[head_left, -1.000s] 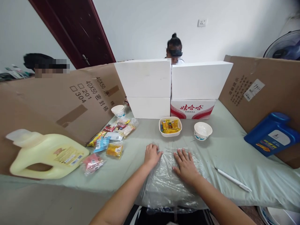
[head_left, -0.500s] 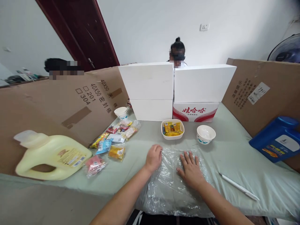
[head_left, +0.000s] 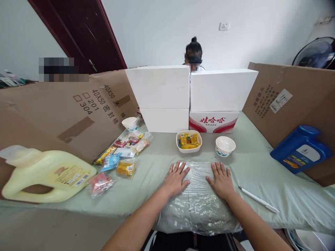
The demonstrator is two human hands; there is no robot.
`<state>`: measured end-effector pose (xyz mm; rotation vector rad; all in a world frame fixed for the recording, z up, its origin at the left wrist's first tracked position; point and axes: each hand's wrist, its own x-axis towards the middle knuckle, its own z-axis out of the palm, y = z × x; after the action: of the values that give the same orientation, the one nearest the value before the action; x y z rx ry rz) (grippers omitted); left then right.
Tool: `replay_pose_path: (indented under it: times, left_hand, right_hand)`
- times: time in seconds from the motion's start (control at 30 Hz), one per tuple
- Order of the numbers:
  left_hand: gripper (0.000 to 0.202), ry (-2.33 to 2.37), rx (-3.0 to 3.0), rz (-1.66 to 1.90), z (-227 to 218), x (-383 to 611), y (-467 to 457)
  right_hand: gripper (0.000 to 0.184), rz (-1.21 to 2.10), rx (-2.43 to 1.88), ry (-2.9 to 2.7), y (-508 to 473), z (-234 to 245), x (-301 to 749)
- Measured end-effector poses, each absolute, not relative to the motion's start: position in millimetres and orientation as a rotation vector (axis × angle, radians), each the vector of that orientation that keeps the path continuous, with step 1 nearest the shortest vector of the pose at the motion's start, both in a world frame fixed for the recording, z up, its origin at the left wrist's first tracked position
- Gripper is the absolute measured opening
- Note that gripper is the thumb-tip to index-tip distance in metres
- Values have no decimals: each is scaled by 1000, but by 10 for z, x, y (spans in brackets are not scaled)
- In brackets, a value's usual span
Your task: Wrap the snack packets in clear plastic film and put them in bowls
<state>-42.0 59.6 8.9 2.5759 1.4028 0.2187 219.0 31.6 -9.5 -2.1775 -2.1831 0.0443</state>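
Observation:
A clear, crinkled plastic sheet or bag lies spread on the green cloth, its near end hanging over the table's front edge. My left hand rests flat on its far left part, fingers apart. On the far right part lies my right hand, also flat with spread fingers. Just beyond the hands stand a squarish white bowl holding yellow-wrapped snack packs and a round white paper bowl with a blue pattern. A white pen lies to the right of my right hand.
Several packaged snacks and a paper bowl are at left, near a pale yellow jug. A blue bottle leans at right. White boxes and cardboard panels wall the table. Two people are behind them.
My left hand has gone from curled at the sheet's far left corner to flat and spread on it. My right hand has slid right. The plastic looks smoother, and the view has shifted slightly.

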Motion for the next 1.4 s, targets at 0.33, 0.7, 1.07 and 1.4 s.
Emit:
replay_pose_path:
  times: [0.33,0.7,1.07,1.4]
  left_hand:
    - [44,1023,2160,743,509,-1129,-157]
    - [23,936,2324,388,371,-979,-463]
    - [13,1073,2165,473,624,-952,-184]
    - [7,1170,1817,721,473,-936,312]
  right_hand:
    - [66,358,-1420,-2421,-666,237,2685]
    - [61,87,-1380,-2549,-1068,-195,2784]
    - [31,579,-1413,-2365,-875,198,2811]
    - [43,1033,-1297,-2197,-333,627,2412]
